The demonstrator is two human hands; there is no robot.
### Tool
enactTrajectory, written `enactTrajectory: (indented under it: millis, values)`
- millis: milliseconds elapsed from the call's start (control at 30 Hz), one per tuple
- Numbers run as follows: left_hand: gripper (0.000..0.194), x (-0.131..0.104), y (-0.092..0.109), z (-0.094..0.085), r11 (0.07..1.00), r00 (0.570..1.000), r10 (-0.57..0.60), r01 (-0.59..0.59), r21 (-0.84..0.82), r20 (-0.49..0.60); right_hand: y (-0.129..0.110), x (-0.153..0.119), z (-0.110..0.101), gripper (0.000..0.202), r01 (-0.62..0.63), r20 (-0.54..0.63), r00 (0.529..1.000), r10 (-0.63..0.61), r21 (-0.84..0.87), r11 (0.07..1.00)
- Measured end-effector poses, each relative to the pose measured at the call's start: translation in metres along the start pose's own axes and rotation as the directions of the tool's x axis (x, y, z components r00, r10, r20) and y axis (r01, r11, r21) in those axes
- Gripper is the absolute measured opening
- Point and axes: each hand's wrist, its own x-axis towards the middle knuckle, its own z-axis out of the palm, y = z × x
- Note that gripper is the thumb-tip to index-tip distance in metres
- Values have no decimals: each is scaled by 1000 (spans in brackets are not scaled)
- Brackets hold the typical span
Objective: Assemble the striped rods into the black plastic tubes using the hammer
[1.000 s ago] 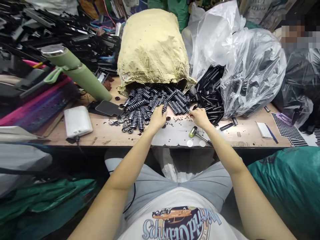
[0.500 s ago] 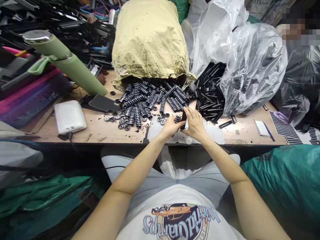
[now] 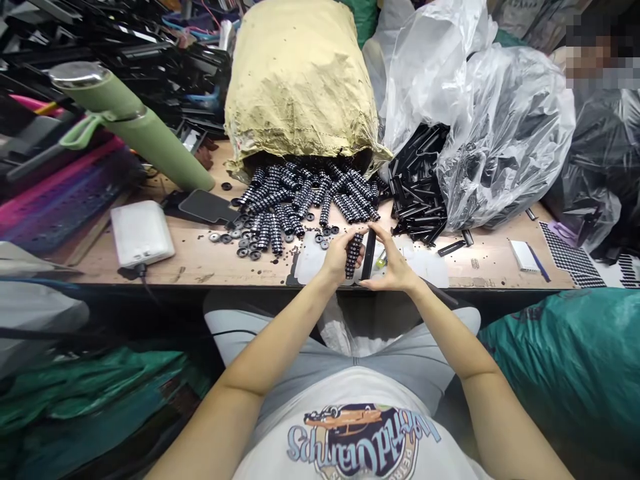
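Observation:
My left hand (image 3: 335, 261) is closed around a black cylinder (image 3: 354, 256) of stacked rings marked with small white characters. Just beside it, my right hand (image 3: 396, 268) grips a narrow black plastic bar (image 3: 369, 255) lengthwise, between the thumb at its near end and a finger at its far end. Both pieces are held side by side above the table's front edge. A small yellow-green object (image 3: 381, 259) shows behind my right hand; its kind is unclear. Beyond my hands lies a heap of similar ringed cylinders (image 3: 300, 193), with loose black discs (image 3: 249, 248) in front.
A yellow sack (image 3: 300, 80) stands open toward the cylinders. Black plastic parts (image 3: 419, 193) spill from a clear bag (image 3: 510, 133). On the left are a green flask (image 3: 150, 140) and a white box with a cable (image 3: 141, 233). A notepad (image 3: 523, 256) lies right.
The cylinder in my left hand has turned and now shows along its length. The black bar and my right hand have come slightly nearer, with the fingers spread along the bar.

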Motion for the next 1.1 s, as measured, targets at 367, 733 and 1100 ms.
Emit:
enactTrajectory:
  millis: [367, 733, 1100]
  values:
    - [23, -13, 11, 21, 989, 987, -149, 150, 17, -68, 10, -5, 15, 117, -15, -22, 1000, 14, -49, 999]
    - [51, -4, -42, -5, 414, 885, 418, -386, 824, 204, 20, -11, 44, 82, -207, -217, 965, 144, -299, 932]
    - [33, 6, -53, -44, -302, 729, 281, -550, 779, 624, 14, -90, -28, 31, -592, -256, 781, 569, -593, 545]
